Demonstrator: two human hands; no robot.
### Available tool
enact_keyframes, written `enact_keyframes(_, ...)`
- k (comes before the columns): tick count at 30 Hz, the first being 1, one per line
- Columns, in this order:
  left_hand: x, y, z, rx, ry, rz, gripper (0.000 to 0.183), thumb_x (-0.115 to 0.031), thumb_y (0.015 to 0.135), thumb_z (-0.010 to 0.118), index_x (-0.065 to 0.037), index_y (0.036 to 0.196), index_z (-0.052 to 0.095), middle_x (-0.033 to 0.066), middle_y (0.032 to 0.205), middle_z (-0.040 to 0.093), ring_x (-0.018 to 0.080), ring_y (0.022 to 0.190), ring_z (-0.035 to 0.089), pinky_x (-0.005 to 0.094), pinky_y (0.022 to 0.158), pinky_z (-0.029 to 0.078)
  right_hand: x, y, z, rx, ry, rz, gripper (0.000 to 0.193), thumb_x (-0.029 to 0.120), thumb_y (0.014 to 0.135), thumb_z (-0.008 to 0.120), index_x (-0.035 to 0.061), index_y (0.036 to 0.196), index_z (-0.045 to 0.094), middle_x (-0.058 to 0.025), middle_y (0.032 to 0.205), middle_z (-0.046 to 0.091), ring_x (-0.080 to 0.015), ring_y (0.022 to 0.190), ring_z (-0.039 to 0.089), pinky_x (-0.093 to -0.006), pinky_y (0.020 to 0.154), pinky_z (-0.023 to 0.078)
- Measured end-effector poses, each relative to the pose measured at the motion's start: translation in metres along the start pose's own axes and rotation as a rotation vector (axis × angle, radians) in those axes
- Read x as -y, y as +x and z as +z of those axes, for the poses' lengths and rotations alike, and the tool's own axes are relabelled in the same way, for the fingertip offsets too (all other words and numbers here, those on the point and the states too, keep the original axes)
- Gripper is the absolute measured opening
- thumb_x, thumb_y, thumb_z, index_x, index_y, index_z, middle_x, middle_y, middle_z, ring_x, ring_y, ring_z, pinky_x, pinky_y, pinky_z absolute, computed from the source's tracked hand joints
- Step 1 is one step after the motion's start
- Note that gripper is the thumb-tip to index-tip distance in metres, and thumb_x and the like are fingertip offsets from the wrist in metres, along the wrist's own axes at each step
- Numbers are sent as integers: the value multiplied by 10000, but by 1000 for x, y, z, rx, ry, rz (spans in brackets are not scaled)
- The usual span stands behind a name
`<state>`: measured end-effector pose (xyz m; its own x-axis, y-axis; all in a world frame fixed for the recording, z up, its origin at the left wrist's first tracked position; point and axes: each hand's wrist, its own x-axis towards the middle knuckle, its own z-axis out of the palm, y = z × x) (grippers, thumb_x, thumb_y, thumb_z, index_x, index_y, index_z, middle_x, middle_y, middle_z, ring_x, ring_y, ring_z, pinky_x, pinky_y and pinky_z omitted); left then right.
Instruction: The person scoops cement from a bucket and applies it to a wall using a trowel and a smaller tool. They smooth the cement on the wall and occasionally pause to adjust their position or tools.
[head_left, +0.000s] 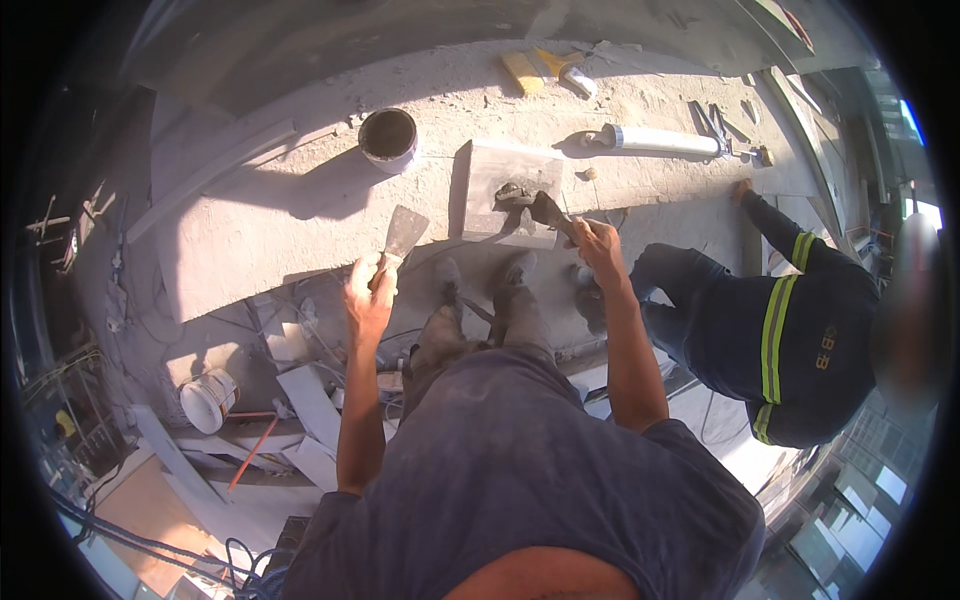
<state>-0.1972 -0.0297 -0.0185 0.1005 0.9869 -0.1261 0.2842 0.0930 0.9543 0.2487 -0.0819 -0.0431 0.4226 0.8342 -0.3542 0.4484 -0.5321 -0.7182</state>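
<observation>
My left hand (371,292) is closed round the handle of a wide putty knife (406,231), its flat blade pointing up and away from me. In my right hand (597,247) is a second, smaller putty knife (549,214) with dark paste on its blade. That blade reaches over the right part of a square grey board (480,224) on the ledge. A lump of dark grey paste (511,193) sits on the board, close to the blade. Beyond my left hand stands an open round tub (388,143), dark inside.
A caulking gun (665,141) and a yellow-handled brush (524,72) lie on the dusty ledge (270,210). A co-worker (790,330) in a dark reflective-striped jacket leans on the ledge at right. Below left are a white bucket (208,400), scrap boards (312,405) and blue rope (150,540).
</observation>
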Motion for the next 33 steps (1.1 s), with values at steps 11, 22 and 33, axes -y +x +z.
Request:
enact_keyframes(11,-7,-37,-7,-169,63,-75,233,-74,1051,700,33,1255,672,98,905,720,155,753,684,324,705,559,83,227,11,525,-453,-378,371,396,843,854,61,1000,866,-49,761,765,-164,668,677,-359,589,512)
enact_keyframes(22,-18,-59,13,-204,110,-36,213,-75,1021,721,39,1200,705,128,1005,767,189,866,703,349,830,577,188,77,54,551,-1298,-644,185,163,979,717,97,1093,846,-152,1174,818,-340,1170,766,-489,924,582)
enact_keyframes(33,-22,16,19,64,84,86,225,-100,1010,749,47,1174,702,118,876,718,213,752,691,368,710,568,43,-35,21,-207,-473,-416,401,235,1040,665,200,1434,730,-229,1151,750,-450,1087,720,-520,854,616)
